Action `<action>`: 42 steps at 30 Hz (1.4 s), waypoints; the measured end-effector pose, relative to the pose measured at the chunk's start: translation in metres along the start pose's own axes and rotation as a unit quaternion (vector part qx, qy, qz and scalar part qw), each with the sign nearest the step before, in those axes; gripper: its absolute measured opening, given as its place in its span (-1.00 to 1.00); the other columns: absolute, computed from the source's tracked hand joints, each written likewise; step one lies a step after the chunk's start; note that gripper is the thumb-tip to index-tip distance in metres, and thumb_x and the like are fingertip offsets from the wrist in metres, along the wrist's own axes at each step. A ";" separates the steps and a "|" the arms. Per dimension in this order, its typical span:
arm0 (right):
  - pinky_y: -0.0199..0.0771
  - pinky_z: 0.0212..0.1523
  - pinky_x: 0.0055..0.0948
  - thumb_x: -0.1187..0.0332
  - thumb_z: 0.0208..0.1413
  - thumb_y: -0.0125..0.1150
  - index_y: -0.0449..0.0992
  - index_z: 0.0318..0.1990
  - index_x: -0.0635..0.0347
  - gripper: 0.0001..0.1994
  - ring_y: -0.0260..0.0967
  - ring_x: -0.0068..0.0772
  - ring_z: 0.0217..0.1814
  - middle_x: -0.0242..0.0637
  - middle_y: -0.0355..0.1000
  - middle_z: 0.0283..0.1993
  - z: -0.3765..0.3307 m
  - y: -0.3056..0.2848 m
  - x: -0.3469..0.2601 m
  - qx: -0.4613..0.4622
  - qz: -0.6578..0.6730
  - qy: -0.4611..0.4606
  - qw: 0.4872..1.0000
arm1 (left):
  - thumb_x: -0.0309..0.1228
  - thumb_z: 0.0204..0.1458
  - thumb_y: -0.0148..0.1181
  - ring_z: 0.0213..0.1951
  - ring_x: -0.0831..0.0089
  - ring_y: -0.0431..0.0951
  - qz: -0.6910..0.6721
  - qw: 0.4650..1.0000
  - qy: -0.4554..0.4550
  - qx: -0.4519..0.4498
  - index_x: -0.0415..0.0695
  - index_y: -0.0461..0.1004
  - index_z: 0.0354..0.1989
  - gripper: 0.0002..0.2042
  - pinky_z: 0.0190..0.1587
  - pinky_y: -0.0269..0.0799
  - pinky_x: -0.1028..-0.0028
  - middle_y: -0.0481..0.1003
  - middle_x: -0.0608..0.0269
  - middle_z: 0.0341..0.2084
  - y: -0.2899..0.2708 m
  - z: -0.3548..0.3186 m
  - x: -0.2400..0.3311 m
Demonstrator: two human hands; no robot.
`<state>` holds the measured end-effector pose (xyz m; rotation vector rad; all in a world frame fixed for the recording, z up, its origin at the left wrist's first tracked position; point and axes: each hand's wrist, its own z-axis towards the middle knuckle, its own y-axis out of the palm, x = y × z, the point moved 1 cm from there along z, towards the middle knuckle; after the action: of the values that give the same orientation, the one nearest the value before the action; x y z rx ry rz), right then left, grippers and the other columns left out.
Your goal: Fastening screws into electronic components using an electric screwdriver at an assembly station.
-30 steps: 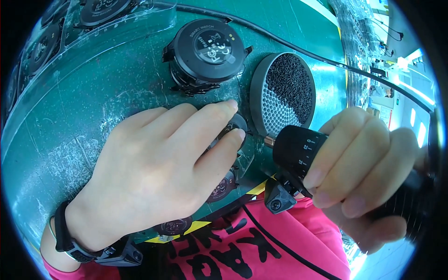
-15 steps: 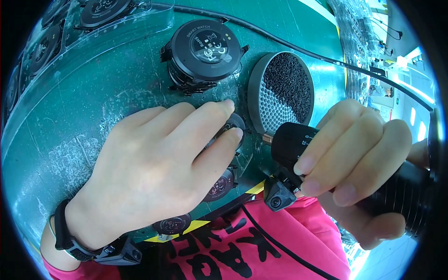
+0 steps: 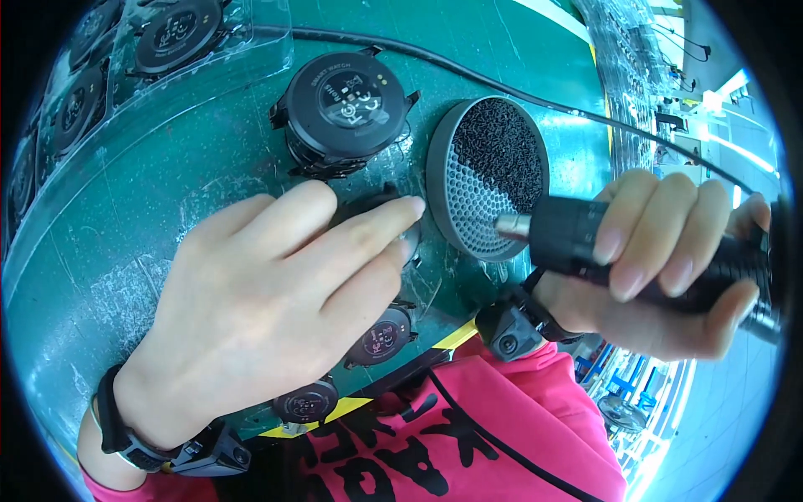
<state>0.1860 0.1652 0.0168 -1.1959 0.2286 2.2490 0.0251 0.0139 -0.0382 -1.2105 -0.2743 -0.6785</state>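
Watch case (image 3: pixel 361 203): was held at the centre of the frame, on the green worktop (image 3: pixel 167 171); it was mostly covered by the fingers.
Left hand (image 3: pixel 263 293): was closed on the watch case, palm down, with thumb and index finger laid across it and the other fingers curled; this was presumably done so that slipping was prevented; the undersides of the fingers could not be seen.
Right hand (image 3: pixel 657 226): was wrapped around the black driver (image 3: pixel 569 230) at the right of the frame; the tool was held almost level, perhaps so that its tip was kept near the screws.
Driver tip (image 3: pixel 512 226): was pointed leftward over the dish's lower right edge; whether anything was touched could not be told.
Grey dish (image 3: pixel 439 180): was set just beside the watch case, probably for short reach; the black screws (image 3: pixel 502 142) were heaped at its upper right.
Stacked cases (image 3: pixel 347 105): were placed back-up, upper centre.
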 end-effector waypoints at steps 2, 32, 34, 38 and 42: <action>0.37 -0.58 -0.37 0.11 0.26 -0.12 0.24 0.22 0.26 -0.51 0.30 -0.44 -0.62 -0.28 0.32 -0.45 -0.001 -0.003 0.001 0.042 0.004 -0.019 0.999 | -0.51 -0.20 0.29 -0.29 0.33 0.50 0.004 1.000 0.007 0.002 -0.22 0.59 -0.30 -0.79 -0.33 0.49 0.39 0.57 0.19 -0.02 0.000 0.000 -0.001; 0.41 -0.62 -0.27 0.13 0.26 -0.22 0.23 0.21 0.21 -0.53 0.33 -0.39 -0.64 -0.24 0.34 -0.47 0.002 -0.016 0.002 0.025 -0.061 -0.010 0.998 | -0.66 -0.17 0.26 -0.07 -0.01 0.57 -0.133 0.988 -0.066 0.051 -0.34 0.56 -0.26 -0.77 -0.09 0.57 0.18 0.48 -0.10 -0.09 0.007 -0.007 0.001; 0.41 -0.62 -0.27 0.13 0.26 -0.22 0.23 0.21 0.21 -0.53 0.33 -0.39 -0.64 -0.24 0.34 -0.47 0.001 -0.011 0.005 0.041 -0.054 -0.021 0.997 | -0.65 -0.20 0.27 -0.08 -0.03 0.57 -0.130 0.989 -0.059 0.048 -0.33 0.56 -0.27 -0.76 -0.09 0.57 0.18 0.48 -0.10 -0.10 0.006 -0.007 0.000; 0.40 -0.63 -0.27 0.13 0.26 -0.21 0.23 0.21 0.21 -0.53 0.32 -0.39 -0.65 -0.24 0.34 -0.47 0.001 -0.007 0.008 0.066 -0.042 -0.038 0.996 | -0.63 -0.24 0.29 -0.08 -0.04 0.57 -0.104 0.993 -0.032 0.042 -0.31 0.56 -0.25 -0.72 -0.12 0.57 0.20 0.47 -0.08 -0.10 0.005 -0.006 -0.002; 0.36 -0.62 -0.28 0.12 0.25 -0.21 0.23 0.20 0.21 -0.53 0.30 -0.40 -0.65 -0.26 0.32 -0.47 0.002 -0.006 0.007 0.092 -0.017 -0.030 0.995 | -0.59 -0.26 0.31 -0.08 -0.03 0.56 -0.110 0.992 -0.043 -0.033 -0.27 0.55 -0.21 -0.67 -0.16 0.56 0.25 0.48 -0.04 -0.11 -0.025 0.000 0.011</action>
<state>0.1849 0.1736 0.0128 -1.0270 0.3797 2.1783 0.0181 0.0056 -0.0131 -1.2861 -0.4643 -0.8330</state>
